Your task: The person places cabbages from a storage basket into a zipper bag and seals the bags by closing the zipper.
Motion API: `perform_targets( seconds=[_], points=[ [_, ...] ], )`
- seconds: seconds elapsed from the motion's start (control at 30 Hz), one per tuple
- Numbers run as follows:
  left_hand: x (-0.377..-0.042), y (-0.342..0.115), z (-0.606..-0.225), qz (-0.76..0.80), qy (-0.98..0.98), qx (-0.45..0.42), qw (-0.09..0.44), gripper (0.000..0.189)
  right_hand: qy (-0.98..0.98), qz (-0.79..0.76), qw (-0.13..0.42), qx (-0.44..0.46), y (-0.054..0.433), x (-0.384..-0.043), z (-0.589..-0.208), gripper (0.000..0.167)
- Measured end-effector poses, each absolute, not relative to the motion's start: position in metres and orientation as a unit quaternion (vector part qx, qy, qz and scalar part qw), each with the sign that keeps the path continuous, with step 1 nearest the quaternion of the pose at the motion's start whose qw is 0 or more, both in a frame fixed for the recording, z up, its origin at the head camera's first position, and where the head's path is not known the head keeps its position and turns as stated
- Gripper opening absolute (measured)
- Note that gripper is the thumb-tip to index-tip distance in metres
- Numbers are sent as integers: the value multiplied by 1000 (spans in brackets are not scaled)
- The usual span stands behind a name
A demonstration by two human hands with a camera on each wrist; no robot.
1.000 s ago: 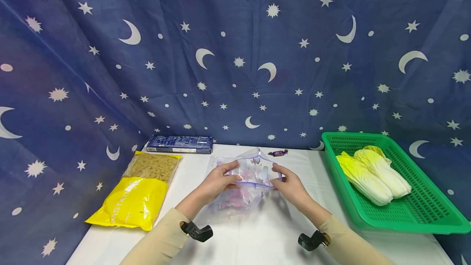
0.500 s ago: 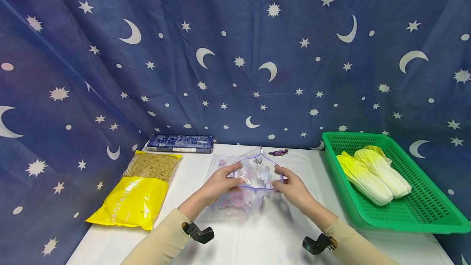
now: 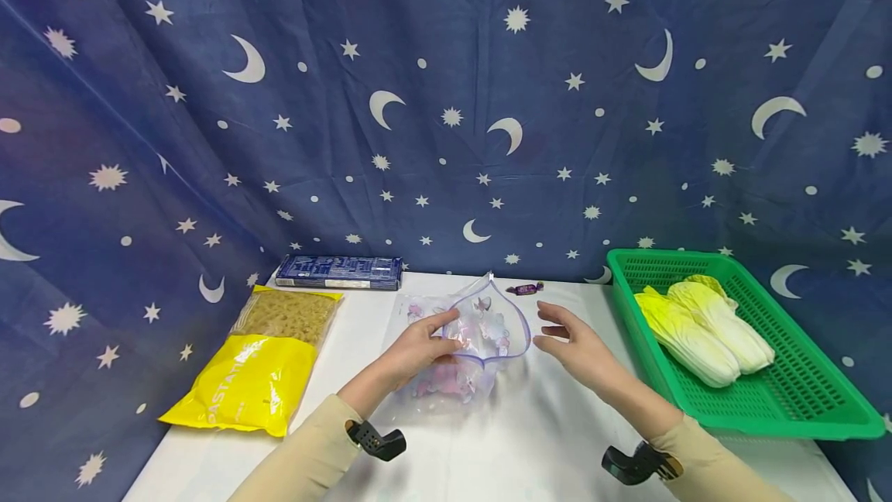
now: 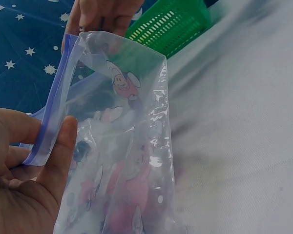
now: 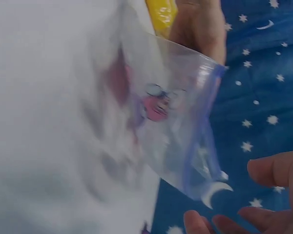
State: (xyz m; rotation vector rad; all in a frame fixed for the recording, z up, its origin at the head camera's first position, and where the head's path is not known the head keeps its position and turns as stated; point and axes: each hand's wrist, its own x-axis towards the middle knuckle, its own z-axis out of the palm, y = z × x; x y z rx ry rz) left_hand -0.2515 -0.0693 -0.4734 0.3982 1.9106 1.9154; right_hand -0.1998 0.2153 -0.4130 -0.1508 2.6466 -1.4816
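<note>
The right hand [image 3: 570, 339], loosely spread, had drawn off the zip bag [image 3: 446, 384] near the middle of the far edge of the desk [image 3: 509, 448], while the left hand [image 3: 418, 351] pinched its rim [image 3: 503, 359], a hold I judged best kept steady to leave it gaping.

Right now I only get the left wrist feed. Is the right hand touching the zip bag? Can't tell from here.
Observer: No. The right wrist view shows a gap between the right hand and the rim of the zip bag.

Operator: Copy. Anything near the bag's far corner?

Observer: Yes, a small purple wrapped candy on the white table, just right of that corner in the head view.

Operator: And what's in the green basket? I only see its outside.

Observer: Two napa cabbages, lying side by side.
</note>
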Motion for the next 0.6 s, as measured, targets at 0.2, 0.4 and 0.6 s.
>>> perform_targets(
  seconds=[0.2, 0.4, 0.6],
  points=[
    [-253, -68, -474, 688, 682, 140, 204, 72, 879, -473, 50, -40, 241, -201, -384, 71],
    [-254, -68, -475, 686, 686, 140, 198, 73, 877, -480, 21, -33, 289, -209, -365, 74],
    [-253, -68, -476, 677, 693, 143, 203, 74, 893, -449, 15, -12, 343, -217, -360, 80]
  ],
)
